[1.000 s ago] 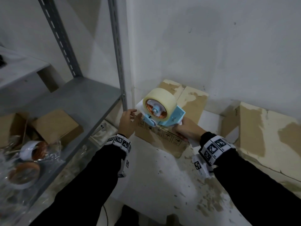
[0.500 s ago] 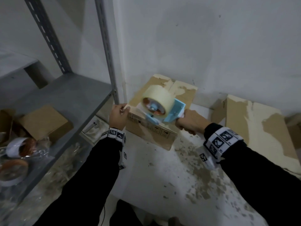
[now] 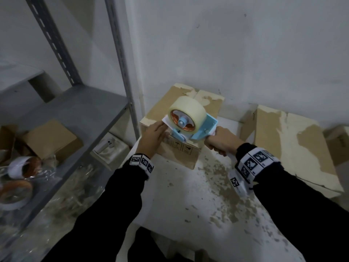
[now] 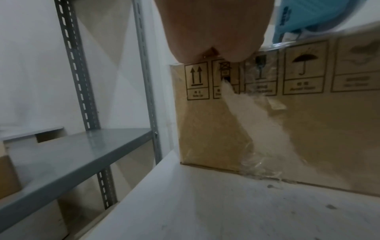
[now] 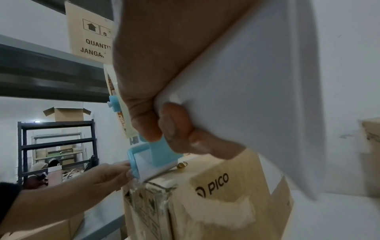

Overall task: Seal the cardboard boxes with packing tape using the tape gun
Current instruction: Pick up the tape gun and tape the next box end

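Change since earlier frame: left hand (image 3: pixel 154 136), then at the box's near-left corner, now lies flatter along the near top edge beside the gun's front.
Head view, tool: blue tape gun (image 3: pixel 196 127) with clear tape roll (image 3: pixel 186 114) sits on the near top edge of the cardboard box (image 3: pixel 181 148); right hand (image 3: pixel 220 141) is wrapped round its handle.
Head view, relation: gun's long axis runs left to right; box top stretches far from it toward the wall, and the left hand is the nearer one to the roller.
Left wrist view: fingers (image 4: pixel 213 32) lie over the box's top edge; printed handling symbols and a clear tape tail show on the near face.
Right wrist view: roller end (image 5: pixel 144 162) touches the box corner; left fingertips press beside it.
Surface: white, speckled tabletop (image 3: pixel 188 195).
Room: grey metal shelving (image 3: pixel 75 118) left, white wall behind, second box (image 3: pixel 294 148) right.
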